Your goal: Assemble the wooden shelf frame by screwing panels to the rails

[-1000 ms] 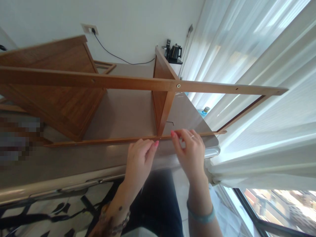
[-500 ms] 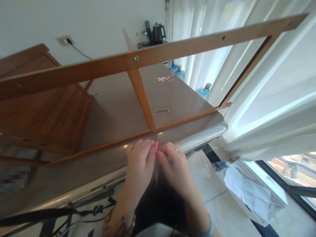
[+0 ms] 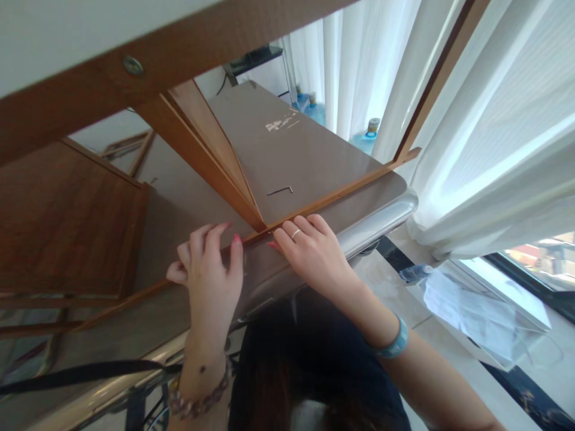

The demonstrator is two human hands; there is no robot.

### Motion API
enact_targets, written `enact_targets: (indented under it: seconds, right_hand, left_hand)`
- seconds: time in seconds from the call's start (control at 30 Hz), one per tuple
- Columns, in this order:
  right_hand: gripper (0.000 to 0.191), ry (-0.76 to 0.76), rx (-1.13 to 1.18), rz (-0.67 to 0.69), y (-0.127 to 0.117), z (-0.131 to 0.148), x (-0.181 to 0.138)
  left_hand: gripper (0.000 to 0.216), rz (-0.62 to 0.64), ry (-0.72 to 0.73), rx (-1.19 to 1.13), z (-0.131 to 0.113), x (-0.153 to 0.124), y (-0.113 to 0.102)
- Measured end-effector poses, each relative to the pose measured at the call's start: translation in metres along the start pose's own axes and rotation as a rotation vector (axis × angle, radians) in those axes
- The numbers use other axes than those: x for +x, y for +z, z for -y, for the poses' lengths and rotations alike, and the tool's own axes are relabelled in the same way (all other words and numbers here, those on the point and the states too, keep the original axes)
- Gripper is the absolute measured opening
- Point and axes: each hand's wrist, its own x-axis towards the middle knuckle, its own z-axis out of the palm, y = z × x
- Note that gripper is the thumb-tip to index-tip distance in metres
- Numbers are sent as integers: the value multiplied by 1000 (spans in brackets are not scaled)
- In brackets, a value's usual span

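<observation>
A wooden frame (image 3: 197,157) stands on edge on the table, its top rail close to my head and its bottom rail near the table's front edge. My right hand (image 3: 309,248), with a ring, is closed over the bottom rail just right of where a slanted crosspiece meets it. The thumb points toward that joint. My left hand (image 3: 209,266) is raised at the same rail, further left, with its fingers apart and nothing visible between them. A metal fitting (image 3: 133,65) sits in the top rail. Beyond the bottom rail lies an L-shaped hex key (image 3: 280,191).
A brown wooden panel piece (image 3: 67,221) rests on the left of the grey-brown table (image 3: 305,149). White curtains (image 3: 354,66) and blue water bottles (image 3: 369,134) stand beyond the table's right edge. An open white box (image 3: 471,317) with plastic wrapping lies on the floor at right.
My hands, pinched together near the table edge before, have moved apart. The right now grips the bottom rail, and the left has opened. The frame's top rail appears nearer and higher in view.
</observation>
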Motion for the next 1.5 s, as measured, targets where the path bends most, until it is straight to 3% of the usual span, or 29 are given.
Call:
enact_targets:
  seconds: [0.27, 0.7, 0.87, 1.5]
  right_hand:
    - [23, -142, 6, 110, 0, -17, 13]
    - [33, -167, 24, 163, 0, -24, 21]
    - [28, -159, 37, 210, -5, -29, 23]
    - [16, -246, -55, 238, -11, -24, 27]
  left_hand:
    - [30, 19, 86, -67, -8, -1, 13]
    - [24, 43, 101, -107, -14, 0, 16]
    - [22, 85, 50, -62, -18, 0, 16]
    - [14, 59, 38, -83, -17, -2, 19]
